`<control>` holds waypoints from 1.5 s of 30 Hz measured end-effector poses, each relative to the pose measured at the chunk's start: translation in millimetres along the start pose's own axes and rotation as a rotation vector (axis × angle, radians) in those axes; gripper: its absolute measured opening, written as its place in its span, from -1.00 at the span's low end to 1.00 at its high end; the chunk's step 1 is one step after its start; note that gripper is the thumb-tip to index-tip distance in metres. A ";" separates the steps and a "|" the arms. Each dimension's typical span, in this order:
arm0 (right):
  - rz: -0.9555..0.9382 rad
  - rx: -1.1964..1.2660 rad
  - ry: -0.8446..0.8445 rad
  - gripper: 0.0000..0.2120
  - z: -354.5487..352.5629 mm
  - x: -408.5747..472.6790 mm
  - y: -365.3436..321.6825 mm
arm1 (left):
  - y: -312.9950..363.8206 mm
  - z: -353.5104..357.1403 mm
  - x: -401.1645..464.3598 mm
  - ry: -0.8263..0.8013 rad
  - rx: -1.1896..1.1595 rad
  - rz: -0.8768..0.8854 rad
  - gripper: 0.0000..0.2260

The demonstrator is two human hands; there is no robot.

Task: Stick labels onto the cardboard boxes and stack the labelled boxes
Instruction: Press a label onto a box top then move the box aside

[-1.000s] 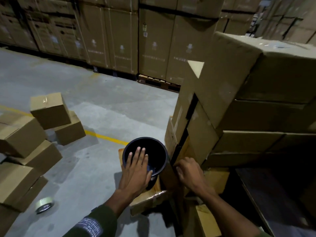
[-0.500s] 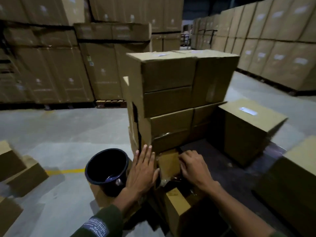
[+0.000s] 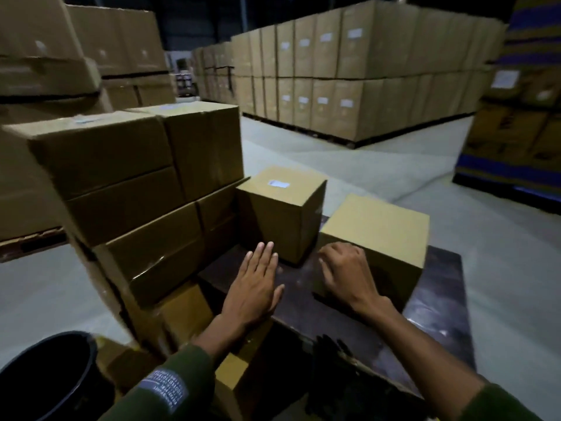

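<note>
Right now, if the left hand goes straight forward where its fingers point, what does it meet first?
Probably the labelled box: the left hand lies flat, fingertips pointing at its near lower edge, though depth is unclear.

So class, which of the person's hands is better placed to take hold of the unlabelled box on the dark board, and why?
The right hand: its fingers already curl at the near corner of the unlabelled box. The left hand lies flat and open over the board, apart from that box.

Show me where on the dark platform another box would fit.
Bare dark platform lies right of the unlabelled box, and under the left hand between the stack and labelled box. Crowded along the stack.
</note>
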State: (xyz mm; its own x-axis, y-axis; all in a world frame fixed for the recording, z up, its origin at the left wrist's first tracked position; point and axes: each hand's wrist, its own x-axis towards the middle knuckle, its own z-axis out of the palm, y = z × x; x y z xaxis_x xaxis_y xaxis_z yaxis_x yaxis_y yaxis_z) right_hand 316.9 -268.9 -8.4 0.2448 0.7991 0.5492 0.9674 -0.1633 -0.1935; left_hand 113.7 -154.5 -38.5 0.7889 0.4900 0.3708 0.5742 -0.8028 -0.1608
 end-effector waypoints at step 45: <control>0.808 -0.307 -0.302 -0.29 -36.0 0.9 330.8 | 197.7 99.9 332.6 -0.187 -0.408 0.475 -0.35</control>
State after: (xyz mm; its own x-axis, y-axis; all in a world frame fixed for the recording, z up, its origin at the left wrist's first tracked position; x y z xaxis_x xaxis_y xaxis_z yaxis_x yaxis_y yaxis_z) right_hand 639.5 -343.1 -42.6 0.8690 0.4853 0.0964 0.4948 -0.8505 -0.1783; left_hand 511.4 -116.2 -38.3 0.9822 0.0716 0.1737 0.0536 -0.9929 0.1060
